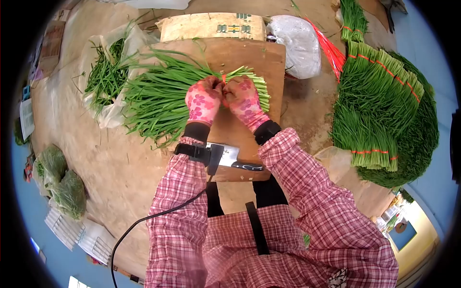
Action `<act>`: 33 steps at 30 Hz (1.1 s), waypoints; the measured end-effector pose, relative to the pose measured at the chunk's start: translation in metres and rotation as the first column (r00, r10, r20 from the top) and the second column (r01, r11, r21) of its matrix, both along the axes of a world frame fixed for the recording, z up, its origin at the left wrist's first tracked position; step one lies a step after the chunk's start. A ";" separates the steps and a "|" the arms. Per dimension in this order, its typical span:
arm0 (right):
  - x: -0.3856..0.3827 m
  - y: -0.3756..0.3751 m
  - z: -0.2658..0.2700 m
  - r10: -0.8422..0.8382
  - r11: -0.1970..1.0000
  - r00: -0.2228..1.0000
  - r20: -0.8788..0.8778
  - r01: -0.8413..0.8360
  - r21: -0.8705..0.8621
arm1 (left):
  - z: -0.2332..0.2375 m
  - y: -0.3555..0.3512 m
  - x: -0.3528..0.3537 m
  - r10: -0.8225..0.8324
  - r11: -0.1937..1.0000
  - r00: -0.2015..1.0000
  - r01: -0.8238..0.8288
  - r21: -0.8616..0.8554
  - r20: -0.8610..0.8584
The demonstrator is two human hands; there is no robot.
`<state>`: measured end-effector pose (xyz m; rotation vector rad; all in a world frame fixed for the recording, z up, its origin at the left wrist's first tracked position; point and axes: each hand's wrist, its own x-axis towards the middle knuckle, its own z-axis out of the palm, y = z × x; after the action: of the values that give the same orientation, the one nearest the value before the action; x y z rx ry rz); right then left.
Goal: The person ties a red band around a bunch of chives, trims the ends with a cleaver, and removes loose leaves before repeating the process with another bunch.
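Observation:
A bundle of green chives [163, 91] lies across the wooden board [242, 129], leaves to the left and pale cut stems [261, 91] to the right. A red tie [224, 78] passes around it near the stem end. My left hand [202, 100], in a pink floral glove, is closed at the tie on top of the bundle. Close against it, my right hand [246, 100] is closed there too, in a matching glove. The fingertips partly hide the tie's ends. A cleaver [230, 154] with a black handle lies on the board below my hands, partly behind my left wrist.
Tied chive bundles [374, 96] are piled at right. Loose red ties [331, 50] lie near a white plastic bag [295, 45]. A printed sack [211, 28] sits behind the board. Loose leaves fill a clear bag [108, 72] at left; filled bags [67, 192] stand farther left.

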<state>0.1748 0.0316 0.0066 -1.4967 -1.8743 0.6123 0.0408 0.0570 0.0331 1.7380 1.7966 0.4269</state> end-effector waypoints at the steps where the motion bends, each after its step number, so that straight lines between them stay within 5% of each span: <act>1: 0.001 0.000 -0.002 -0.012 1.000 0.999 -0.047 0.012 -0.001 | 0.006 0.000 0.002 0.008 0.999 1.000 -0.009 -0.040 -0.025; 4: 0.005 -0.001 0.000 -0.004 1.000 0.994 -0.108 0.003 -0.009 | -0.020 -0.002 -0.002 0.336 0.933 0.859 -0.247 -0.262 0.387; 11: 0.013 -0.003 0.004 0.097 0.994 0.994 -0.059 -0.100 -0.044 | -0.017 -0.005 0.005 0.530 0.848 0.541 -0.322 -0.422 0.653; 12: 0.012 -0.004 0.002 0.095 0.995 0.994 -0.050 -0.097 -0.036 | -0.036 -0.004 0.005 0.452 0.890 0.740 -0.334 -0.311 0.497; 15: 0.012 -0.001 -0.005 0.111 0.994 0.994 0.024 -0.110 -0.017 | -0.034 -0.005 -0.005 0.394 0.909 0.667 -0.183 -0.374 0.632; 18: 0.013 0.003 -0.005 0.080 0.996 0.997 0.017 -0.079 -0.043 | 0.007 -0.015 -0.021 0.240 0.971 0.671 -0.171 -0.169 0.702; 21: 0.016 0.004 -0.004 0.098 0.995 0.994 0.045 -0.099 0.026 | 0.014 -0.060 -0.054 0.216 0.942 0.925 -0.282 0.184 0.311; 22: 0.016 0.004 -0.004 0.094 0.995 0.994 0.046 -0.096 0.029 | 0.005 -0.083 -0.053 0.118 0.962 0.951 -0.181 0.205 0.286; 25: 0.014 0.001 -0.002 0.092 0.996 0.995 0.044 -0.093 0.017 | 0.003 -0.123 -0.030 -0.029 1.000 0.975 0.030 0.001 0.219; 27: 0.015 0.002 -0.003 0.089 0.996 0.996 0.029 -0.090 0.007 | -0.012 -0.119 -0.011 -0.135 0.969 0.952 0.069 0.237 0.273; 30: 0.015 0.005 -0.005 0.093 0.995 0.996 -0.001 -0.093 0.023 | -0.013 -0.112 -0.001 0.082 0.996 0.927 -0.089 0.002 0.367; 33: 0.011 0.001 0.010 0.051 0.998 0.998 -0.025 -0.052 -0.044 | 0.013 -0.092 -0.003 -0.093 0.933 0.966 0.001 0.359 0.240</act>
<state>0.1858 0.0326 0.0170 -1.4667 -1.8975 0.6969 0.0381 -0.0351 0.0458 1.8596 1.5591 0.9615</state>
